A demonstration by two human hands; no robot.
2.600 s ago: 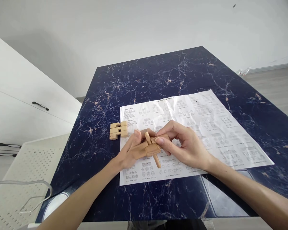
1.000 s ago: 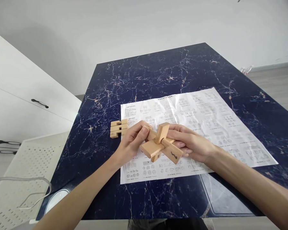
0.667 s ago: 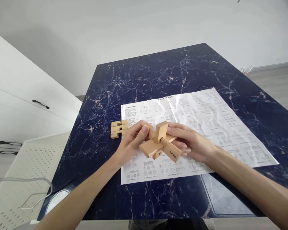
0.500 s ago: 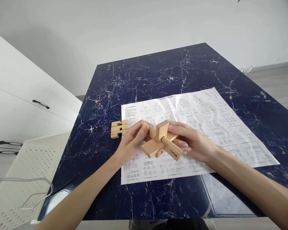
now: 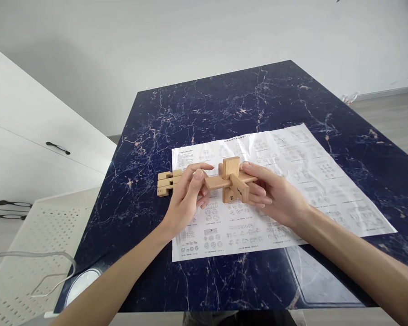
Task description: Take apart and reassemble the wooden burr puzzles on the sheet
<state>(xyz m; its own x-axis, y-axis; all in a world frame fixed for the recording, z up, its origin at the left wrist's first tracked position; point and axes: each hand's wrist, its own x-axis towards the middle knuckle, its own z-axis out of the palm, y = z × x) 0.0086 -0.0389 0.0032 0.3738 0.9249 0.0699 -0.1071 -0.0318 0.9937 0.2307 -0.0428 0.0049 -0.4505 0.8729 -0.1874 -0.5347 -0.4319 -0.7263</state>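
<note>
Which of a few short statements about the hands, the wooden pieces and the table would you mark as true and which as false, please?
1. The right hand holds the interlocked wooden pieces. True.
2. The paper sheet is blank. False: the paper sheet carries printed text and drawings.
3. Notched wooden blocks lie together at the left edge of the paper sheet. True.
4. The tabletop is plain white. False: the tabletop is dark blue with pale veining.
5. A figure 2 is marked on one of the interlocked wooden pieces. True.
6. The left hand is at the tabletop's far edge. False: the left hand is at the left end of the interlocked wooden pieces.
</note>
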